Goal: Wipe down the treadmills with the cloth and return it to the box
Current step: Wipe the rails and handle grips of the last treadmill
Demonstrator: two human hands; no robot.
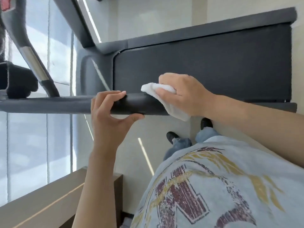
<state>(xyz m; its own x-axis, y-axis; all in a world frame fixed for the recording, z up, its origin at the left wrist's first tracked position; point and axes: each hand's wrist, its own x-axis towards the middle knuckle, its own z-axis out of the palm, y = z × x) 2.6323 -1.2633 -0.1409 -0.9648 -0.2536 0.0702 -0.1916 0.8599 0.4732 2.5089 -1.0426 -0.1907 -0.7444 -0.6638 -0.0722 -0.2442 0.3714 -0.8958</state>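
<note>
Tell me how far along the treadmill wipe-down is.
Done: nothing here proves any part finished; cleaned areas cannot be told from uncleaned.
In hand: the right hand presses the white cloth around the end of the black handrail, while the left hand grips the rail beside it.
Left: the running belt, any other treadmill, then returning the cloth to its box, which is out of view.

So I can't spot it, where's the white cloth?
Head view, right of centre: the white cloth is gripped by the right hand against the black treadmill handrail.
</note>
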